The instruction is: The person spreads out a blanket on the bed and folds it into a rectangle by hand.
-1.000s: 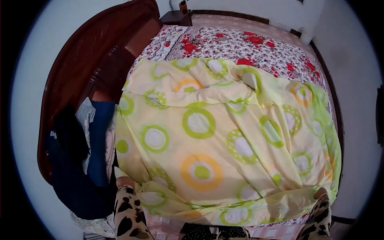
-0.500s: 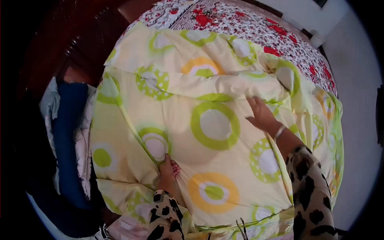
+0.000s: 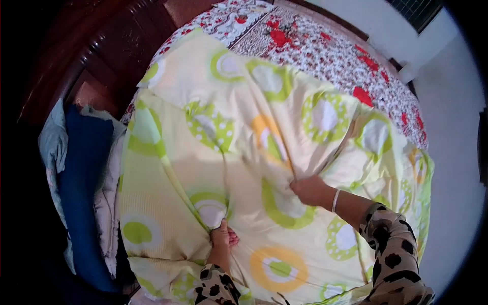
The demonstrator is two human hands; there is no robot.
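Note:
A pale yellow duvet cover (image 3: 193,173) with green and orange rings lies spread over the bed. My left hand (image 3: 222,238) is closed on a pinch of its fabric near the front, beside a green ring. Farther right and a little higher, my right hand (image 3: 311,191) grips another fold of the same cloth. Creases fan out from the right fist toward the far edge. A dark narrow line runs along the fold up and right of that hand; whether it is a seam or a gap, I cannot tell.
Past the cover shows a white bed sheet (image 3: 315,40) with red flowers. A dark carved wooden headboard (image 3: 122,46) stands at the left. Folded blue bedding (image 3: 84,193) is heaped at the bed's left side. Pale floor (image 3: 452,152) lies at the right.
My right hand, open over the cloth before, has closed on it and moved toward me. The far fold has been pulled flatter into new creases. My left hand keeps its grip.

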